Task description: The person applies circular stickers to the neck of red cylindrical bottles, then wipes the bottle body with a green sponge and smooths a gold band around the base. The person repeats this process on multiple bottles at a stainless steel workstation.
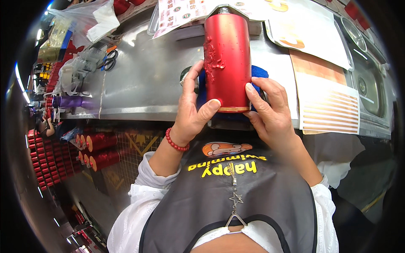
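While both hands, left hand (192,111) and right hand (270,111), clasp the upright red cylinder (227,63), its base apparently rests on blue cloth (258,71).

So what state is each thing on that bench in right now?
red candle: lying on its side, gripped at its near end
left hand: holding the candle
right hand: holding the candle
blue cloth: under the candle
scissors: lying untouched

Cylinder (227,61) stands on the bench (143,84), scissors (110,59) left, sink (371,90) right.
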The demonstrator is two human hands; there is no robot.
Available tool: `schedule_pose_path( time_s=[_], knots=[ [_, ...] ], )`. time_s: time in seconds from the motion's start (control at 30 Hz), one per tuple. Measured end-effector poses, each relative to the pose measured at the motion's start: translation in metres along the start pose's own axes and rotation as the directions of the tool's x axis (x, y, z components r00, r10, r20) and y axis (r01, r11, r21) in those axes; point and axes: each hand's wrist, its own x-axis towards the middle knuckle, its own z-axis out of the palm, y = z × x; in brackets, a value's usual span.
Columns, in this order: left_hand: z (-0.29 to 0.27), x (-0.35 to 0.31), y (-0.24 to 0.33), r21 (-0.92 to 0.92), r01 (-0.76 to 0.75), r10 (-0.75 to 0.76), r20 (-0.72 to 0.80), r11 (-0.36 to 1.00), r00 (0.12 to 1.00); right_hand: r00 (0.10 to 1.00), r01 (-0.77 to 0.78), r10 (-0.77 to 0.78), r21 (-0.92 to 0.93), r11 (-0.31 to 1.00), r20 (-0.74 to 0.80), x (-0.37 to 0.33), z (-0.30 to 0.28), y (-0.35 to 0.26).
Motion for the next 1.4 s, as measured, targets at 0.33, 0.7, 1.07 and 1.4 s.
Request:
schedule_pose_path(
  time_s=[0.33,0.7,1.07,1.4],
  knots=[
    [0.003,0.011,0.011,0.396,-0.205,0.185,0.088,0.895,0.979,1.0,-0.03,0.03,0.038,0.999,0.001,-0.002,0.001,-0.001],
    [0.01,0.01,0.011,0.244,-0.111,0.103,0.048,0.963,0.994,1.0,-0.012,0.012,0.016,1.0,-0.019,0.0,0.0,-0.002],
    [0.013,0.003,0.006,0.056,-0.057,0.055,0.027,0.997,0.998,1.0,-0.012,0.013,0.031,0.999,-0.017,-0.001,0.0,-0.001],
    [0.012,0.002,0.005,0.12,-0.069,0.068,0.018,0.99,0.998,1.0,-0.014,0.014,0.022,1.0,-0.014,0.0,-0.001,-0.002]
  ],
)
